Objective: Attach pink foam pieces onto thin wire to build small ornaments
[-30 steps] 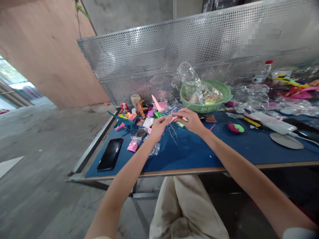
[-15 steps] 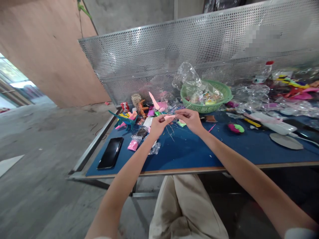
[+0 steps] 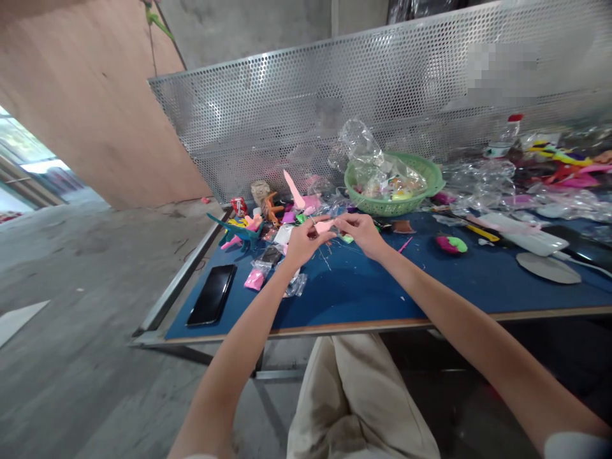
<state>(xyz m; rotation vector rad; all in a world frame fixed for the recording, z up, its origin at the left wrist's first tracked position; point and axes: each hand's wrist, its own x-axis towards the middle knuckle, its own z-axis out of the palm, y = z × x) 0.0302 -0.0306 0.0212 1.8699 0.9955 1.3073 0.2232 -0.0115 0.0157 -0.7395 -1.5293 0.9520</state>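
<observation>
A small piece of pale pink modelling clay (image 3: 324,226) is held between both hands above the blue tabletop. My left hand (image 3: 302,243) is closed on its left side, thumb below and fingers above. At its right end, the fingertips of my right hand (image 3: 362,233) pinch the clay. Just behind the hands, a pointed pink clay piece (image 3: 293,190) sticks up beside a pink lump. A bit of green clay (image 3: 347,239) lies under the hands, partly hidden. Thin wires or strands (image 3: 326,260) lie on the table below them.
To the left are a teal clay figure (image 3: 243,236), a black phone (image 3: 211,295) and a pink clay packet (image 3: 255,278). Behind stands a green basket (image 3: 433,185) against a perforated metal panel (image 3: 268,121). Rightward are magenta-green clay (image 3: 451,245), a yellow cutter (image 3: 482,233) and a grey oval (image 3: 548,268).
My right hand has come slightly down and left. The left thumb has moved below the clay, with the fingers curled over it. Things on the table have stayed put.
</observation>
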